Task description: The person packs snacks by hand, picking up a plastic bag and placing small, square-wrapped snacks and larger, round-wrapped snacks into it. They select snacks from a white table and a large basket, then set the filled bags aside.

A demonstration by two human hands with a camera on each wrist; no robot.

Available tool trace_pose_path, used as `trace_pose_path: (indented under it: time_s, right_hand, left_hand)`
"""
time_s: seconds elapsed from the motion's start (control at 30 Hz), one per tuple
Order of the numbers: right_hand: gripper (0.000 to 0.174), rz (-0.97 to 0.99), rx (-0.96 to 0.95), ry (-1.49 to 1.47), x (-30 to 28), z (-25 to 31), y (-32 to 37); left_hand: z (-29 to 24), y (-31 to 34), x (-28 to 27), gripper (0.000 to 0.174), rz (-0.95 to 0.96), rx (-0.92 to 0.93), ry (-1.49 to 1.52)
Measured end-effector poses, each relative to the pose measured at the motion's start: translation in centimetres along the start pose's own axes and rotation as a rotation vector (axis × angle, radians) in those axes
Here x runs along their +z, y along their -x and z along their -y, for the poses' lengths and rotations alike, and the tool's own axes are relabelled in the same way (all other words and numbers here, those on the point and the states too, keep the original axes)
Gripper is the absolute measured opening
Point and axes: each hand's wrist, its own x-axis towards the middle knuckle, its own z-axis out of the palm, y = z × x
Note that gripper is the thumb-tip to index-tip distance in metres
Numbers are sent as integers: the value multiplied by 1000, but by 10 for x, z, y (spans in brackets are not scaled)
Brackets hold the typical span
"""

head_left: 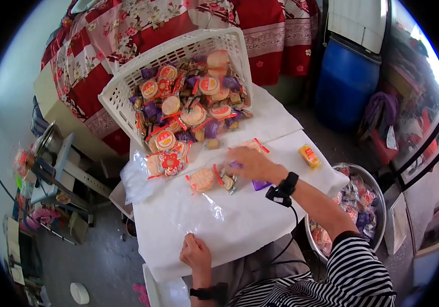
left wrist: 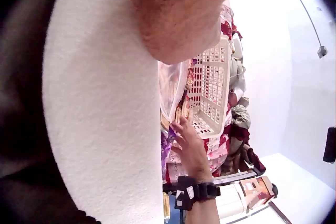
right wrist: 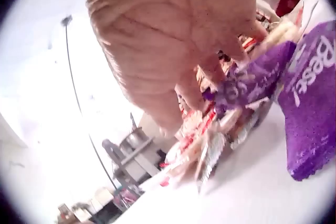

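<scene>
My left hand [head_left: 196, 251] is at the table's front edge, fingers curled, pinching the mouth of a clear plastic bag [head_left: 204, 211]. In the left wrist view the bag's film [left wrist: 172, 90] stands up beyond that hand. My right hand [head_left: 255, 165] reaches over a small group of wrapped snacks. In the right wrist view its fingers extend down onto a purple packet [right wrist: 252, 79], with another purple packet [right wrist: 312, 103] lying closer to the camera. A round cracker packet [head_left: 201, 180] and a small clear-wrapped packet [head_left: 228, 181] lie just left of the right hand.
A white basket [head_left: 114, 110] full of snacks is tipped toward me at the back. A pile of packets [head_left: 168, 159] lies before it, beside more clear bags [head_left: 140, 179]. A yellow packet [head_left: 309, 155] sits right, above a metal basin [head_left: 381, 215] of snacks.
</scene>
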Motion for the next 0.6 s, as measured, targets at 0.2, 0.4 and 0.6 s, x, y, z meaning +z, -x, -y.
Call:
trace_pose_path:
  time_s: [0.2, 0.4, 0.6]
  right_hand:
    - [26, -159, 128, 38, -5, -51, 8]
    - [20, -554, 87, -113, 27, -80, 3]
    - [29, -534, 427, -749, -32, 11, 52]
  left_hand:
    - [0, 1, 1, 9, 18, -32, 6]
    - [7, 3, 6, 12, 29, -23, -40]
    - [0, 1, 3, 15, 15, -48, -2]
